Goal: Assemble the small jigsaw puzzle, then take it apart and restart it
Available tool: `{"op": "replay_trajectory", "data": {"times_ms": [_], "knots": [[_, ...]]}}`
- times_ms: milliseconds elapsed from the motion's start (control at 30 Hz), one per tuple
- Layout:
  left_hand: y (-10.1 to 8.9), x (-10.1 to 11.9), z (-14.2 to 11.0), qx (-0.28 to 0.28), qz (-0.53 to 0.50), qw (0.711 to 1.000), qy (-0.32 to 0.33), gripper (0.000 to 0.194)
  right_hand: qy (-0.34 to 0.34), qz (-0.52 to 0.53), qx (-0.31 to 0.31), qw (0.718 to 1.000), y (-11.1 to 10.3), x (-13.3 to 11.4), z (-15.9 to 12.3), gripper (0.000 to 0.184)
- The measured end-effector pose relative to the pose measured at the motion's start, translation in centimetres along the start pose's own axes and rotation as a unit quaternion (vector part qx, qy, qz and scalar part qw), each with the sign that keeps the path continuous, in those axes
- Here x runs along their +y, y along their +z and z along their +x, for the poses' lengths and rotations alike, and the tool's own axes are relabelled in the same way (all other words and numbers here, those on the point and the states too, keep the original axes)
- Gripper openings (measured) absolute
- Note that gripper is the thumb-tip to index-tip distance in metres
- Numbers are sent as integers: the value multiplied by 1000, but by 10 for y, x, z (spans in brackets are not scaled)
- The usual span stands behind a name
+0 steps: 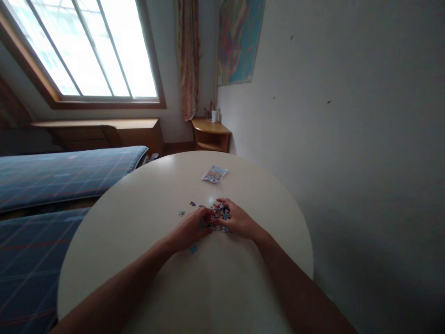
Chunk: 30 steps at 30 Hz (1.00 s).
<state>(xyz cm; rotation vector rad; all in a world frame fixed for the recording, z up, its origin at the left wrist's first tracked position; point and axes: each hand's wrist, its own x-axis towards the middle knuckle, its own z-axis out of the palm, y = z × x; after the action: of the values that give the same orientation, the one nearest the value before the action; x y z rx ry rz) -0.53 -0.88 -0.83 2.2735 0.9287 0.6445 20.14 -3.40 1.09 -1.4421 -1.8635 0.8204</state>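
Note:
A small jigsaw puzzle [219, 214] lies partly joined near the middle of a round cream table [149, 218]. My left hand [191, 228] rests on its left edge with fingers curled onto the pieces. My right hand [235, 219] lies on the right side, fingers bent over the pieces. Whether either hand pinches a piece is hidden. A few loose pieces [192, 203] lie to the left of the hands, and one blue piece [193, 249] sits beside my left wrist. A printed picture card [214, 174] lies farther back on the table.
The table stands close to a white wall [347, 139] on the right. A bed with a blue plaid cover [62, 174] runs along the left. A wooden corner shelf [210, 132], a curtain [189, 55], a window [86, 46] and a wall map [238, 39] are at the back.

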Motion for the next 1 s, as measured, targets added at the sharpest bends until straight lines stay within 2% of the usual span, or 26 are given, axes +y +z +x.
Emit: {"op": "replay_trajectory", "data": {"times_ms": [200, 267, 333, 400, 467, 667, 767, 833, 900, 1000], "knots": [[0, 0, 3, 44, -31, 999, 5, 23, -63, -50, -54, 995, 2, -3, -5, 83], [-7, -1, 2, 57, 5, 998, -5, 23, -70, -95, -50, 992, 4, -5, -6, 79], [-15, -2, 1, 62, 46, 996, -35, 25, -77, -132, -43, 987, 5, -6, -6, 68], [-24, -1, -1, 46, 80, 993, -69, 29, -90, -157, -36, 983, 5, -5, -5, 55], [-30, -1, -4, 30, 104, 991, -75, 32, -106, -172, -34, 979, 5, -3, -4, 47], [-36, -3, -12, -43, 96, 994, 15, 53, -107, -217, -41, 969, 8, -4, -1, 42], [-33, -7, -12, -61, 78, 995, 11, 47, -103, -230, -46, 967, 9, -5, -2, 36], [-32, -9, -10, -66, 69, 995, 1, 41, -108, -227, -43, 967, 10, -4, -3, 38], [-33, -12, -9, -66, 64, 996, 1, 39, -113, -224, -34, 967, 10, -3, -4, 47], [-40, -14, -11, -68, 73, 995, 4, 45, -115, -231, -27, 966, 11, -2, -4, 60]]}}
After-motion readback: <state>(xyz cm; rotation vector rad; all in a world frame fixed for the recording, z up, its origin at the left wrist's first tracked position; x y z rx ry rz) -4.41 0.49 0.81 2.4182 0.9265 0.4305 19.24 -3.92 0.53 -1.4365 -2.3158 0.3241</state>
